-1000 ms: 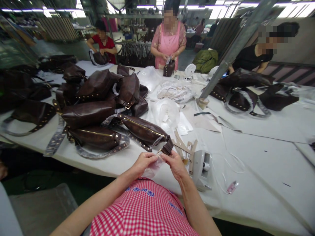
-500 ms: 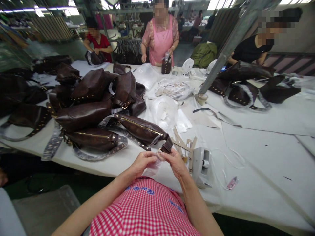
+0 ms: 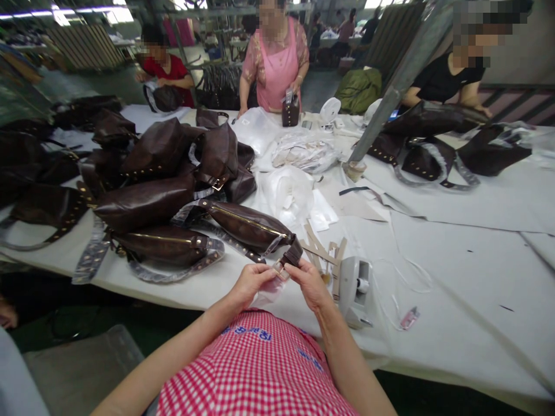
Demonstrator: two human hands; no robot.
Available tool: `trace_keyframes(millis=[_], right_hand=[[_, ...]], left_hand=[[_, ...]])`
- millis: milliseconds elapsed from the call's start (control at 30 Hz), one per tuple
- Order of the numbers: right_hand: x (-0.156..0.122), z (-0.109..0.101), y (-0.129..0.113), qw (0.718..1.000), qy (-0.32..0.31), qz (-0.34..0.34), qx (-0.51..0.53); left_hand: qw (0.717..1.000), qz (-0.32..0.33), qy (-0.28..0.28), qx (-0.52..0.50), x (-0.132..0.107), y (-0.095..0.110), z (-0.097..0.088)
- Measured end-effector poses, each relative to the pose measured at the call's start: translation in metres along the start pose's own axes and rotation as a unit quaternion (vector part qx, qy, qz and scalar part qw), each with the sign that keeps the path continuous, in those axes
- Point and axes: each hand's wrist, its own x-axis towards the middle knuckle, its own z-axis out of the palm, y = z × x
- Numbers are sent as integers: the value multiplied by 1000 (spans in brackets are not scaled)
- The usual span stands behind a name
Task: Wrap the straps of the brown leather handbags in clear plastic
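Observation:
At the table's near edge, my left hand [image 3: 250,283] pinches a piece of clear plastic film [image 3: 269,292] between thumb and fingers. My right hand [image 3: 313,283] grips the gold-coloured buckle [image 3: 281,269] at the end of a short dark strap [image 3: 293,253]. This strap belongs to a dark brown leather handbag [image 3: 245,221], which lies on the table just beyond my hands with its gold zipper facing up. The film lies against the buckle between both thumbs; whether it wraps fully around is hidden by my fingers.
More brown handbags [image 3: 145,193] are heaped at left. A grey tape dispenser [image 3: 355,289] and cardboard strips [image 3: 323,252] stand by my right hand. Plastic bags [image 3: 288,193] lie mid-table. A metal post [image 3: 384,86] slants up at right. Co-workers handle bags across the table.
My hands stay at the buckle with only slight finger movement. Across the table, the co-worker in the pink apron has lowered a hand to the tabletop. The view has shifted slightly.

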Motion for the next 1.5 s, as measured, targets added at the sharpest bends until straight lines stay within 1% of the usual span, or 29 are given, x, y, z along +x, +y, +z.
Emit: trace_keyframes(millis=[100,300,400,500,600,933,1067,1200,1300,1400,1500], right_hand=[[1,-1,2,1000,2,6,-11],[-1,-1,3,999,-16,26,-45],[-1,-4,1,999,-23,43,-23],[1,-8,-1,999,11,30,18],[5,-10,-4,998,53,9,-9],[4,-9,-1,997,70,27,-7],[3,-6,3,998,66,18,-12],[3,-4,6,997,64,22,30],[7,-10,7,991,53,61,108],[17,-20,10,965,43,141,218],[34,-25,16,939,23,204,278]], left_hand=[[1000,-6,5,-14,0,0,1],[1000,-13,4,-15,3,-3,-1],[1000,-10,2,0,4,-3,-2],[1000,-8,3,15,3,-2,-2],[1000,-17,-8,14,2,0,-1],[999,-13,-47,9,1,-1,-5],[999,-11,-36,2,3,-2,-5],[1000,-2,-5,7,4,-2,-4],[1000,1,5,10,2,-1,-3],[1000,-2,5,9,-3,0,-5],[999,-10,4,34,-11,2,-9]])
